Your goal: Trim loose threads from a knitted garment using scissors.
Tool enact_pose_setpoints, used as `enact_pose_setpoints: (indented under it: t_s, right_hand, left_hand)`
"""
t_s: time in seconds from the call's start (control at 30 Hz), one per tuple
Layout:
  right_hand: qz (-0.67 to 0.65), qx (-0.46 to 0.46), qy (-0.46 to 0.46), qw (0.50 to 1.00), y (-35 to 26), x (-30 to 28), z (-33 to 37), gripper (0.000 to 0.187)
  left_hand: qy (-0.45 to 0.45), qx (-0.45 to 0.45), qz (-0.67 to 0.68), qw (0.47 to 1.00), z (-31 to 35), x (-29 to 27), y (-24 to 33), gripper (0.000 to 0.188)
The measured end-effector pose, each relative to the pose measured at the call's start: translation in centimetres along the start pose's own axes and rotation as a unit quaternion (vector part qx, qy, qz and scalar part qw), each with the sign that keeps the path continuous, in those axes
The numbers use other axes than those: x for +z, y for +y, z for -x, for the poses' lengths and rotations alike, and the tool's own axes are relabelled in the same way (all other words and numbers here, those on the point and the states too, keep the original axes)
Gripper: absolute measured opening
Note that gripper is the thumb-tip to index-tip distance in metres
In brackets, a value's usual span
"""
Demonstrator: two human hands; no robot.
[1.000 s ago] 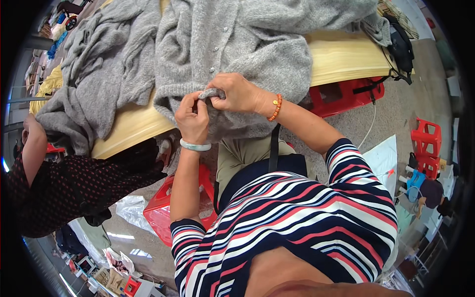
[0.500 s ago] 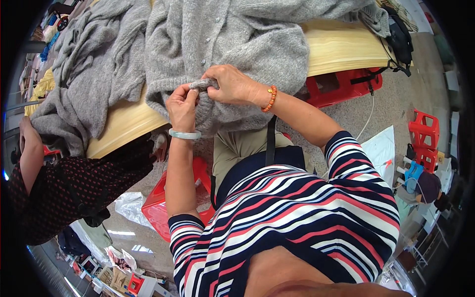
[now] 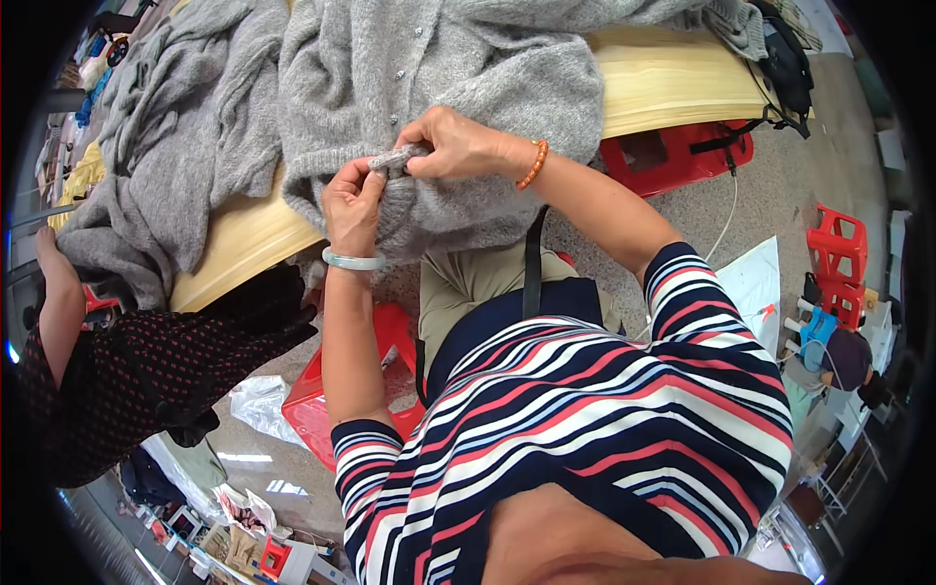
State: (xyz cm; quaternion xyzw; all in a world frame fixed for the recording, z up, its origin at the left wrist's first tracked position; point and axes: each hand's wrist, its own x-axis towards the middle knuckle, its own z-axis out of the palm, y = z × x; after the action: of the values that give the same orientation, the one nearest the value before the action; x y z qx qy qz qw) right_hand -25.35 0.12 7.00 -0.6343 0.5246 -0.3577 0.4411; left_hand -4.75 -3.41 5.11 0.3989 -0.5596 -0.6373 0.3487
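A grey knitted cardigan (image 3: 507, 107) with small shiny buttons lies over the table edge and hangs toward my lap. My left hand (image 3: 353, 200) pinches its ribbed hem between thumb and fingers. Close beside it, my right hand (image 3: 450, 144) grips the same hem edge, fingers curled just below the lowest visible button. Between the two hands a short folded stretch of ribbing (image 3: 398, 158) is held up. My fingertips partly hide the cloth there, and I cannot make out any small tool in them.
The wooden table (image 3: 673, 83) curves across the top. More grey knitwear (image 3: 210, 146) lies at the left, beside another person's arm (image 3: 60, 292). A red stool (image 3: 317, 409) stands below my left arm, another red stool (image 3: 634, 166) under the table. A black bag (image 3: 785, 68) is at the right.
Both hands have shifted slightly left and up with the hem still held. The cardigan has moved a little along with them.
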Motion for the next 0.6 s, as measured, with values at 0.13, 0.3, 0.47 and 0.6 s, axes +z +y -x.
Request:
enact_pose_setpoints:
  t_s: [0.13,0.3,0.47,0.6]
  right_hand:
    - [-0.17,0.022,-0.071,0.983,0.8,-0.3,0.0,0.025]
    - [-0.135,0.041,-0.034,0.989,-0.3,0.1,0.1,0.031]
    - [-0.042,0.005,0.016,0.999,-0.2,1.0,0.1,0.029]
    - [0.053,-0.08,0.087,0.992,-0.1,2.3,0.0,0.027]
  left_hand:
    - [0.001,-0.014,0.02,1.0,0.1,-0.1,0.3,0.007]
    - [0.004,-0.015,0.004,1.0,0.4,-0.2,0.5,0.008]
    - [0.005,-0.013,0.01,1.0,0.3,-0.3,0.3,0.008]
    - [0.014,0.008,-0.027,1.0,0.2,-0.8,-0.7,0.008]
